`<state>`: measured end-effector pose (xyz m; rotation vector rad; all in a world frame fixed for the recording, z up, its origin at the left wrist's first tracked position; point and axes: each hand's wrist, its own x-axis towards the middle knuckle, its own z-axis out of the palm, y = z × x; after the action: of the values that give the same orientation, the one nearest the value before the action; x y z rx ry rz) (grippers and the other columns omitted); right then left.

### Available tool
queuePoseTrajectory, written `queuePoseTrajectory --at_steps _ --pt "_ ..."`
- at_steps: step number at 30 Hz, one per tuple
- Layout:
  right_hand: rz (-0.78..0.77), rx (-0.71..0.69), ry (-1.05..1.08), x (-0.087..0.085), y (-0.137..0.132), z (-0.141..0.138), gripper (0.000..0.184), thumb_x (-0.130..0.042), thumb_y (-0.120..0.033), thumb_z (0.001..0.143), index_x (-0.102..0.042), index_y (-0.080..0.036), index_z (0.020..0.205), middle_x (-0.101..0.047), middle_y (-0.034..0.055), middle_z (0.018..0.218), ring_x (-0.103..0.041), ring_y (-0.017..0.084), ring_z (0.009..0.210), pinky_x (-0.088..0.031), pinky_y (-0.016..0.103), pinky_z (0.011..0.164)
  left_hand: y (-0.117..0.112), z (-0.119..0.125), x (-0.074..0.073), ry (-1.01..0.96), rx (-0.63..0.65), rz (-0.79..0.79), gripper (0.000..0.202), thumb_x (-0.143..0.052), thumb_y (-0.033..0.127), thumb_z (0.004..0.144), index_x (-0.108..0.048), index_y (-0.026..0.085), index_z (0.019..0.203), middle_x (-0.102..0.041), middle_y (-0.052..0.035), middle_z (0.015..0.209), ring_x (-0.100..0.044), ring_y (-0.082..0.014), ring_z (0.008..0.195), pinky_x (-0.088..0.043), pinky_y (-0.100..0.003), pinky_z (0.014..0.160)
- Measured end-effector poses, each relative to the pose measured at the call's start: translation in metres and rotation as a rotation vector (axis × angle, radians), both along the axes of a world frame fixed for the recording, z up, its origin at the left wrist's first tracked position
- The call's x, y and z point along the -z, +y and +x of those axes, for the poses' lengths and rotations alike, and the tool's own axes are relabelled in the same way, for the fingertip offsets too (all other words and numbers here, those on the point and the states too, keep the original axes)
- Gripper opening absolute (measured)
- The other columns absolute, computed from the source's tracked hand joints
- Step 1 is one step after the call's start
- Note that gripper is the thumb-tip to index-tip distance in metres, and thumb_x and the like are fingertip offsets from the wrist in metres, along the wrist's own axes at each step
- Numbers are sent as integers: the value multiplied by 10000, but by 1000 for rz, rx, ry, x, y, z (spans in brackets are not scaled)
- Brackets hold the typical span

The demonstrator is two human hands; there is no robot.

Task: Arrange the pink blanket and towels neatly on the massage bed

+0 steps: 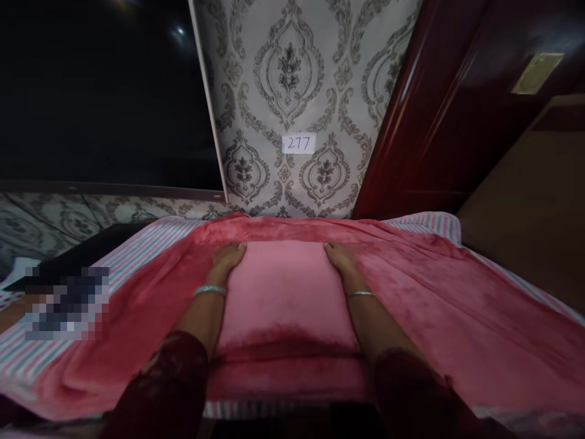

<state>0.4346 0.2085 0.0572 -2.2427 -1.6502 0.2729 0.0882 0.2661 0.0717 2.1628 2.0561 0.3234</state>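
Observation:
A folded pink blanket (286, 286), a smooth, nearly square bundle with darker red nap along its near side, lies in the middle of the surface. At its far left corner is my left hand (228, 256), with the thumb on top and the other fingers mostly hidden along the edge. My right hand (340, 259) grips the far right corner in the same way. Both forearms reach forward, one along each side of the bundle. Beneath it spreads a larger red-pink plush cloth (439, 305), wrinkled at the back and right.
A striped cloth (150, 247) shows under the plush one. Behind stands a patterned wall (287, 79) with a paper label (298, 143) reading 277. A dark screen (105, 97) is left, a dark red door (439, 110) right, a brown panel (530, 207) beside it.

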Motion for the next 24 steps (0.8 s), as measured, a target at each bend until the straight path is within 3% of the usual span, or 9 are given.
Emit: queuePoseTrajectory --at_steps 3,5,7,9,11,12,14,18,24 --pt "10 -20 -3 -9 -11 0 515 -311 -352 1019 -528 -158 1444 -519 133 1478 -475 264 1362 -359 409 1121 -10 4 -16 0 -65 -41 673 -257 522 969 -428 137 1495 -378 -209 1563 -368 -379 1434 -283 -632 1140" --pt "42 -18 -22 -13 -29 -3 548 -315 -379 1024 -418 -167 1519 -391 138 1570 -355 297 1444 -299 500 1156 -27 9 -26 13 -89 -11 710 -276 520 970 -327 96 1539 -275 -235 1603 -269 -402 1477 -181 -680 1158" --pt "109 -65 -66 -14 -57 -13 570 -335 -423 1022 -366 -202 1546 -317 138 1607 -279 341 1475 -242 605 1153 -55 17 -29 41 11 49 696 -294 496 979 -304 91 1546 -268 -224 1611 -230 -375 1498 -110 -657 1186" --pt "182 -207 -121 -9 -92 -29 559 -360 -449 1019 -375 -253 1543 -309 113 1614 -260 346 1481 -212 626 1157 -94 29 -23 75 266 104 648 -313 473 990 -339 124 1535 -321 -194 1598 -256 -333 1497 -112 -623 1202" --pt "202 -387 -165 2 -125 -49 542 -373 -472 1017 -390 -308 1533 -302 74 1622 -251 340 1486 -202 612 1165 -135 42 -7 87 498 162 631 -372 500 982 -351 201 1537 -330 -157 1602 -255 -313 1500 -142 -613 1203" --pt "192 -459 -183 9 -140 -58 538 -383 -480 1014 -391 -329 1530 -295 59 1626 -244 341 1488 -198 615 1165 -152 47 2 96 583 169 617 -403 501 977 -361 236 1533 -337 -143 1601 -265 -312 1497 -152 -624 1197" --pt "182 -519 -215 22 -160 -73 531 -395 -473 1015 -381 -349 1531 -280 39 1632 -216 335 1499 -180 619 1168 -177 55 21 108 625 194 579 -406 460 990 -357 270 1534 -301 -130 1618 -254 -311 1502 -174 -639 1186" --pt "186 -481 -241 33 -171 -83 516 -402 -434 1022 -387 -341 1528 -270 29 1634 -190 315 1511 -150 604 1183 -188 59 40 131 609 227 559 -390 426 1004 -348 265 1538 -261 -126 1631 -223 -309 1512 -170 -649 1185" --pt "178 -488 -216 26 -168 -78 506 -396 -432 1024 -415 -314 1516 -299 33 1622 -220 297 1505 -176 577 1189 -182 54 27 155 573 164 568 -379 463 1003 -375 246 1528 -264 -138 1625 -230 -302 1511 -188 -605 1196"
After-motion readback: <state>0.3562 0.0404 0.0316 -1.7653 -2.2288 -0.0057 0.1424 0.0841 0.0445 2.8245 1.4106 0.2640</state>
